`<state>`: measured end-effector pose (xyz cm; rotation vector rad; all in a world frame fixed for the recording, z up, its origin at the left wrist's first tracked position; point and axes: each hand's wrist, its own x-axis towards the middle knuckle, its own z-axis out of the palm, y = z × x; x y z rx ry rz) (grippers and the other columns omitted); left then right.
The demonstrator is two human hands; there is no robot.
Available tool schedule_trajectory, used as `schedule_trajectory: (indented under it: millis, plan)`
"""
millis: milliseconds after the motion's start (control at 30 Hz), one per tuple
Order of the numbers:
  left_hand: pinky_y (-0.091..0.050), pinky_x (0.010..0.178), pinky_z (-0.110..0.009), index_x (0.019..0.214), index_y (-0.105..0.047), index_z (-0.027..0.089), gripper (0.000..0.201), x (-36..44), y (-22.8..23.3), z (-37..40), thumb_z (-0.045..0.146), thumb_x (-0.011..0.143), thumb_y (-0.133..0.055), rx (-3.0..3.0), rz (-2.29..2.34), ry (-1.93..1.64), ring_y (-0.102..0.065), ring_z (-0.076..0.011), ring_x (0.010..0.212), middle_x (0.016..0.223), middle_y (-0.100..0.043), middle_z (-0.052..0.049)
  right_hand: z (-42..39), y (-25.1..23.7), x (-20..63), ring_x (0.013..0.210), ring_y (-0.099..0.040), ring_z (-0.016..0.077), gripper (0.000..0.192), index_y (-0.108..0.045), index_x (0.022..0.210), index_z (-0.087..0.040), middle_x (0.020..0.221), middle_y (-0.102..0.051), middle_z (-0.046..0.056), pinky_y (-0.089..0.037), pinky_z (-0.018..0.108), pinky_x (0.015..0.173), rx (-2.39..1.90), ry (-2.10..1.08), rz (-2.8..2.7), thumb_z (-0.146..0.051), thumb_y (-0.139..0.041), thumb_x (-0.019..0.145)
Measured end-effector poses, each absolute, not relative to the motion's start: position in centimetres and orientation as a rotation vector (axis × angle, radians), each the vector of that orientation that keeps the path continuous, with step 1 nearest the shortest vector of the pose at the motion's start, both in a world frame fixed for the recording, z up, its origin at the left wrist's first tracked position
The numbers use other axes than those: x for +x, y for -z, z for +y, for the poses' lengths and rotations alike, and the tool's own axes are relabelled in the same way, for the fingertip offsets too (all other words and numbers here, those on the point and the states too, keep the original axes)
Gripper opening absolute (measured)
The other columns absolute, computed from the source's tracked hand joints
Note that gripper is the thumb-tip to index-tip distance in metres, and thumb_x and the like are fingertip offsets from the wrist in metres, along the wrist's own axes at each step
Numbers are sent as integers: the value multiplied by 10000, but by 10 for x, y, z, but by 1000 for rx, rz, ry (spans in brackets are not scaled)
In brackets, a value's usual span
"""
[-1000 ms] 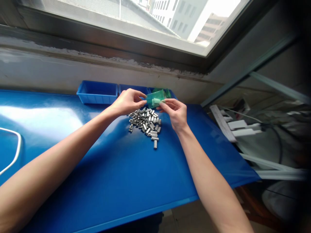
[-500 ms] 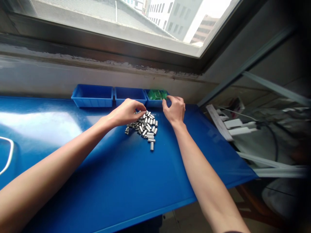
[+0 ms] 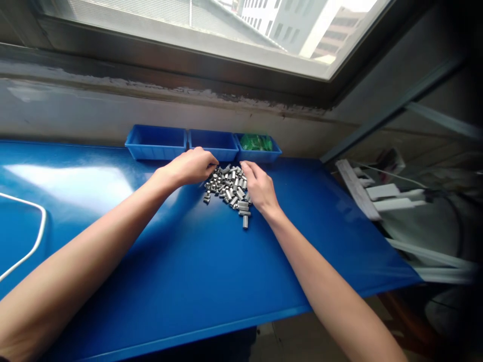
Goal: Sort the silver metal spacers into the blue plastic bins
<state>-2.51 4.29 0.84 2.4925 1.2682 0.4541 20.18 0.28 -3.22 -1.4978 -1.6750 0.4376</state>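
A pile of short silvery metal spacers, apparently hexagonal, lies on the blue tabletop. Over its left back edge is my left hand, thumb and fingers closed in a pinch; whatever they hold is hidden. My right hand is at the pile's right side, its fingers close together and bent down to the spacers. I cannot make out what is between those fingertips. One spacer lies at the pile's front end.
Behind the pile, against the wall, stand a left blue bin, a middle blue bin and a right blue bin holding green plastic-looking contents. A white cable lies at left. White power strips are beyond the table's right edge.
My right hand has come from the right bin, left and down to the pile, and its fingers have drawn together. My left hand stays near the pile, still pinched. The view has shifted slightly.
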Motion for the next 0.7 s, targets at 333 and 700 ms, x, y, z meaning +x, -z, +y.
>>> schedule_trajectory:
  millis: [333,700]
  plan:
    - [-555,995,-287,1143,-811,245,343,-37,12,16,338,1043,-497,2494,1238,-544,-760,-253,1130,1136,-823,-91,10,45,179,1354,-657,316,415,-770,1236,-213,1392,-746,123,-465,496,1209,-1346,-488,-1912,-499,-572,1009]
    - [-467,1210,-362,1395,-712,144,509,-79,37,13,450,1100,-432,2496,1134,-777,-646,-273,1376,1458,-692,-147,22,41,154,1153,-741,285,323,-791,1070,-236,1192,-816,80,-560,445,1067,-1255,-567,-1824,-490,-612,982]
